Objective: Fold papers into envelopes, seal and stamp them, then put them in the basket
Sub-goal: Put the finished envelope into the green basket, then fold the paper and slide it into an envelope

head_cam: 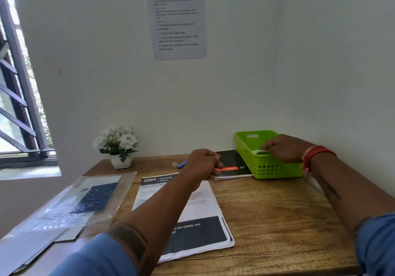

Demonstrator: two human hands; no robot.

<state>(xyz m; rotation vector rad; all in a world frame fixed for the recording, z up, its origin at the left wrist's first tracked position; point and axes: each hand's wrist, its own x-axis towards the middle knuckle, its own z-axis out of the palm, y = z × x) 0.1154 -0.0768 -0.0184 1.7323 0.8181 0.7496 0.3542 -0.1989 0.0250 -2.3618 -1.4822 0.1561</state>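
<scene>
Green plastic, perforated and shallow: the lime-green mesh basket (275,168) sits at the back right corner of the wooden desk (277,222), against the wall, and it is where my attention goes first in the single head view

My right hand (284,148) hangs over the basket's open top, fingers curled down into it; whether they grip something pale inside or just touch the floor of the basket, I cannot tell, because the knuckles hide it

My left hand (203,164) hovers above the middle of the desk with fingers curled into a loose fist, and nothing I can make out in them

Just beyond it lies a red pen-like object (229,168) on a black booklet (233,160) that is tucked partly under the basket

The stack of printed white papers with dark header bands (188,218) lies flat and unfolded in front of me, and a clear plastic sleeve holding pale envelopes or sheets (70,203) overhangs the left edge of the desk

The risks, as I judge them: the basket is light and could skid or tip if my right hand drags on its rim when lifting out; the plastic sleeve looks poised to slide off the edge if my left forearm brushes it; and the top sheet may drag the ones below askew, spoiling a clean fold
</scene>
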